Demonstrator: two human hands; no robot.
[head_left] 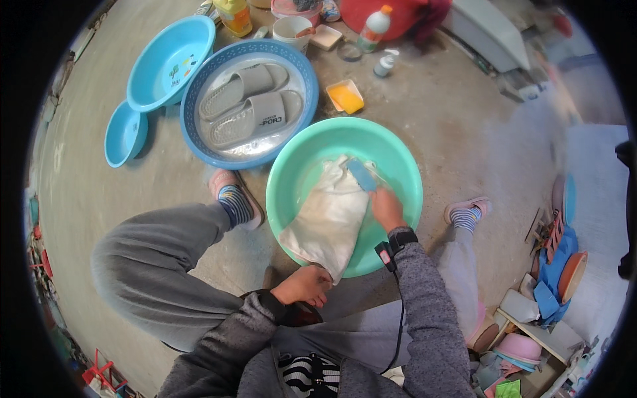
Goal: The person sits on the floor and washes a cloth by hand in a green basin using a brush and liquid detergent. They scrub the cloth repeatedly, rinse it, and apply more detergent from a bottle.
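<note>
A wet white cloth [331, 214] lies spread in a green plastic basin [405, 154], one end hanging over the near rim. My right hand [388, 206] grips the end of a blue scrubbing brush [362, 174], which rests on the far part of the cloth. My left hand [306, 287] is at the basin's near rim, its fingers closed at the near end of the cloth. To the left, a pair of grey slide sandals [254, 119] lies in liquid in a darker blue basin [188, 134].
Beyond stand a light blue basin [134, 79], a smaller blue basin [142, 139], a tray with a yellow block [346, 97], a pump bottle [384, 65], a white bottle with orange cap [374, 30] and a white bucket [291, 32]. Household items line the right wall.
</note>
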